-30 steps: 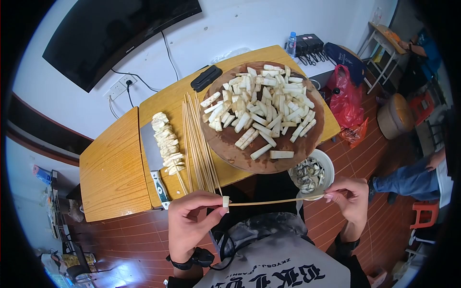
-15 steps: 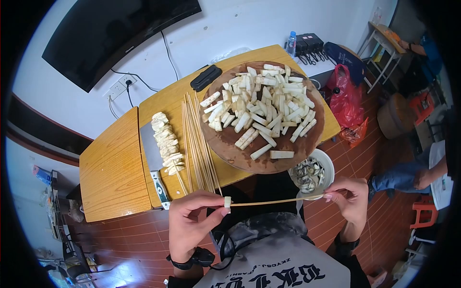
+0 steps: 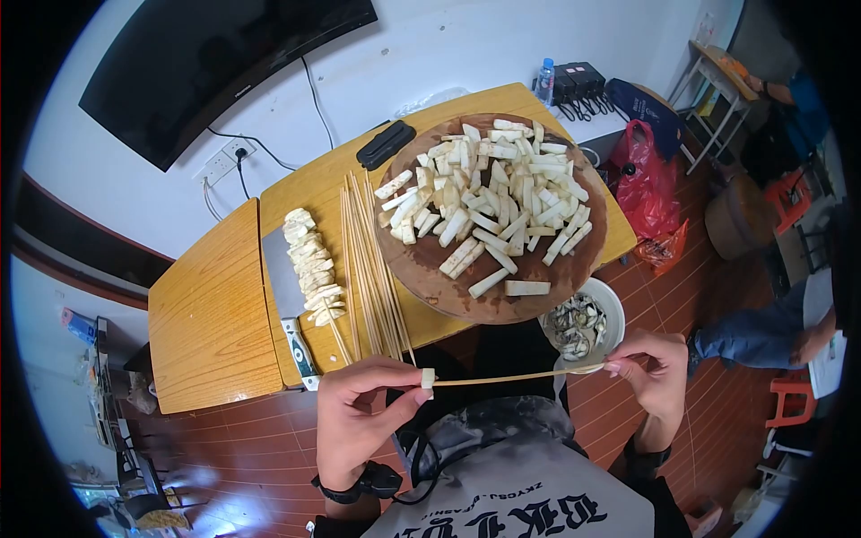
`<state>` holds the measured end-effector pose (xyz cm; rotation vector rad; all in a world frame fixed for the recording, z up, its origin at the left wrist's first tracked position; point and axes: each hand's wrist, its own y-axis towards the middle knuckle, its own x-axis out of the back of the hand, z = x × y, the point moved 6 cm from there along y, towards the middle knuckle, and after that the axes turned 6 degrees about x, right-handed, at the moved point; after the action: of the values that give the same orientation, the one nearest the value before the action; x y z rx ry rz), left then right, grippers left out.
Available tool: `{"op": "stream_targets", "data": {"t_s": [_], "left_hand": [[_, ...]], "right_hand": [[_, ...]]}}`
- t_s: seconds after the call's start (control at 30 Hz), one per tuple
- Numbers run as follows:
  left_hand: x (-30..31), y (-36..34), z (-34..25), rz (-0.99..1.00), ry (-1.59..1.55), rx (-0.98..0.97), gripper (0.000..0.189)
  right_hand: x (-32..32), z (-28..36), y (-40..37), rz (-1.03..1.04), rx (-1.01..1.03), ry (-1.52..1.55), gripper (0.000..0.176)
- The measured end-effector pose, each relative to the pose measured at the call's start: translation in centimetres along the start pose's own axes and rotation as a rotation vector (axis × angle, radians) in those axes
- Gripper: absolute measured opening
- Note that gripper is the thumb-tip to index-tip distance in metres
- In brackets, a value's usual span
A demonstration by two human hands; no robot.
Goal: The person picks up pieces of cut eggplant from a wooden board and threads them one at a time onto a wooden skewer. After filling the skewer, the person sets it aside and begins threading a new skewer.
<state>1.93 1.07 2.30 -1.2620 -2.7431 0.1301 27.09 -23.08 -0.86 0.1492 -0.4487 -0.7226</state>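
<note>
My left hand (image 3: 363, 412) pinches a small pale vegetable piece (image 3: 428, 377) between thumb and fingertips. A thin bamboo skewer (image 3: 516, 377) runs from that piece to my right hand (image 3: 653, 377), whose thumb and fingers are closed on its other end. The skewer is held roughly level in front of my body and bows slightly. Beyond it, a round wooden board (image 3: 421, 296) carries a heap of pale cut vegetable strips (image 3: 502, 193). Loose skewers (image 3: 369, 269) lie left of the board. Beside them, threaded pale slices (image 3: 312, 269) rest on a knife with a patterned handle (image 3: 300, 352).
The yellow wooden table (image 3: 206, 314) has a black case (image 3: 386, 145) at its back. Below the board's right edge, a white bowl (image 3: 615, 316) holds dark and pale peelings. Red bags (image 3: 646, 184) and a red stool (image 3: 791, 403) stand right, near a seated person's leg (image 3: 753, 332).
My hands, the skewer and the vegetable piece stay almost in place. At the right edge, the other person's hand and leg have shifted slightly.
</note>
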Motion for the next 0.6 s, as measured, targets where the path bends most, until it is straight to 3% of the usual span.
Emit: {"op": "stream_targets", "data": {"t_s": [0.23,0.6], "left_hand": [[-0.97,-0.03,-0.11,0.076,-0.025,0.005,0.031],[-1.00,0.00,0.11,0.021,-0.036,0.037,0.024]], "right_hand": [[-0.57,0.44,0.19,0.010,0.019,0.042,0.013],[-0.85,0.63,0.46,0.018,0.033,0.026,0.014]]}}
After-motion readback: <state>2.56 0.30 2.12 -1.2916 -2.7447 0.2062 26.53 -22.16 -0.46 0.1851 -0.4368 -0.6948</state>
